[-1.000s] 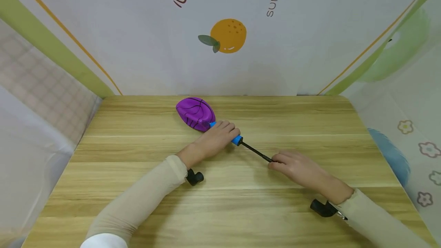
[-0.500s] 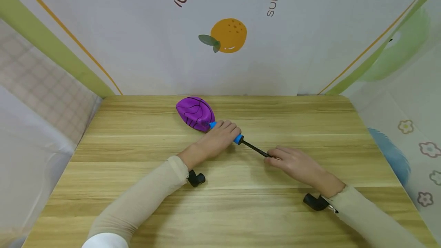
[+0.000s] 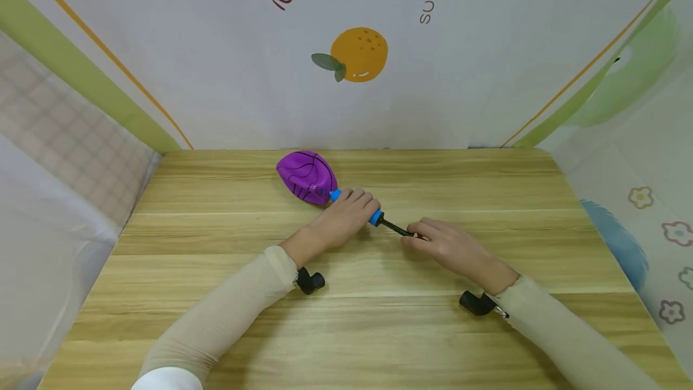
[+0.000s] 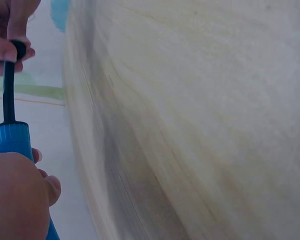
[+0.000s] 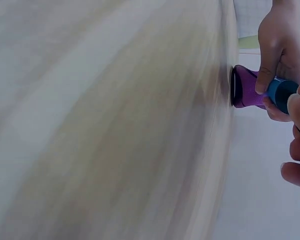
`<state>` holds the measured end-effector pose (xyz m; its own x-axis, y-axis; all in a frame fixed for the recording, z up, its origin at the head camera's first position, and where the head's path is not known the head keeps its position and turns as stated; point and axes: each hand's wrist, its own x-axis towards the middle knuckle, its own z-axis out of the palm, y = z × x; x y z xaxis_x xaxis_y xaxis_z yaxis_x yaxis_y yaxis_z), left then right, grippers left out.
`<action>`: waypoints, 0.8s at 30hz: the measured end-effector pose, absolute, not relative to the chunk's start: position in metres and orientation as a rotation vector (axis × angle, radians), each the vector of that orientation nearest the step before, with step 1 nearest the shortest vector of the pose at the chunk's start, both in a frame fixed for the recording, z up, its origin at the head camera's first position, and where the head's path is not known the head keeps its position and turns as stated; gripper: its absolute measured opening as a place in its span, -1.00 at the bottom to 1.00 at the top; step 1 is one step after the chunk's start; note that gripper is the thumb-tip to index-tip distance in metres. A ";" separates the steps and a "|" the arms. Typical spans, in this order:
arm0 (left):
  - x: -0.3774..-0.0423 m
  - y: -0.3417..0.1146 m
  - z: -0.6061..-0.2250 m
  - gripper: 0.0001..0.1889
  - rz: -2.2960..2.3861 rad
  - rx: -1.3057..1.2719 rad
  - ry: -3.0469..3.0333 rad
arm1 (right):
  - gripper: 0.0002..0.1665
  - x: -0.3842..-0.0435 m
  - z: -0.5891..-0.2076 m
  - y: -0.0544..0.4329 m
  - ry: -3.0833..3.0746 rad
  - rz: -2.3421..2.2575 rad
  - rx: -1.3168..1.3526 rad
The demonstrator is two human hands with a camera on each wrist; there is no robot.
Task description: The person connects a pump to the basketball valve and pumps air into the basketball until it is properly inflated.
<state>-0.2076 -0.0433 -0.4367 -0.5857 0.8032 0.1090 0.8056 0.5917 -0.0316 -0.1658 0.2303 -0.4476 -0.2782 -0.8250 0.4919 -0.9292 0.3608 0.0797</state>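
A partly deflated purple ball (image 3: pixel 305 174) with black lines lies dented near the back of the table. The tip of a blue hand pump (image 3: pixel 375 217) meets its right side. My left hand (image 3: pixel 346 218) grips the pump's blue barrel, with fingers wrapped around it in the left wrist view. My right hand (image 3: pixel 446 248) holds the end of the black pump rod (image 3: pixel 395 227) between thumb and fingers. Part of the rod shows between the barrel and that hand. In the right wrist view the purple ball (image 5: pixel 246 86) sits beyond the barrel (image 5: pixel 280 94).
The wooden table (image 3: pixel 379 342) reaches back to a white curtain (image 3: pixel 243 77) printed with oranges. Pale curtains also hang at left and right. A black camera mount sits under each wrist, the left mount (image 3: pixel 311 281) and the right mount (image 3: pixel 476 303).
My right hand has moved left and slightly away from me, pushing the rod into the barrel, so less rod shows. My left hand and the ball stay almost in place.
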 end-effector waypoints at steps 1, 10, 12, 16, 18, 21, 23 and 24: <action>-0.208 -0.043 -0.437 -0.77 -0.031 -1.370 -2.703 | -0.56 -0.168 -0.448 0.228 -2.184 0.310 1.526; -0.205 -0.039 -0.439 -0.76 0.008 -1.335 -2.737 | -0.52 -0.184 -0.449 0.207 -2.184 0.313 1.535; -0.204 -0.039 -0.441 -0.75 0.007 -1.347 -2.747 | -0.50 -0.186 -0.450 0.203 -2.165 0.312 1.545; -0.205 -0.042 -0.443 -0.75 0.004 -1.367 -2.722 | -0.48 -0.188 -0.452 0.199 -2.126 0.314 1.561; -0.207 -0.044 -0.442 -0.77 -0.011 -1.374 -2.696 | -0.48 -0.189 -0.452 0.198 -2.120 0.317 1.558; -0.210 -0.047 -0.441 -0.80 -0.052 -1.395 -2.663 | -0.47 -0.188 -0.452 0.199 -2.127 0.322 1.554; -0.212 -0.048 -0.440 -0.82 -0.071 -1.405 -2.662 | -0.45 -0.187 -0.452 0.201 -2.140 0.321 1.557; -0.212 -0.048 -0.440 -0.84 -0.079 -1.408 -2.667 | -0.45 -0.185 -0.451 0.203 -2.148 0.320 1.560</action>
<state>-0.2124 -0.0482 -0.4398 -0.5583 0.8186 0.1345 0.8252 0.5648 -0.0121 -0.1853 0.2026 -0.4514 -0.2484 -0.8330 0.4943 -0.9410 0.3286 0.0809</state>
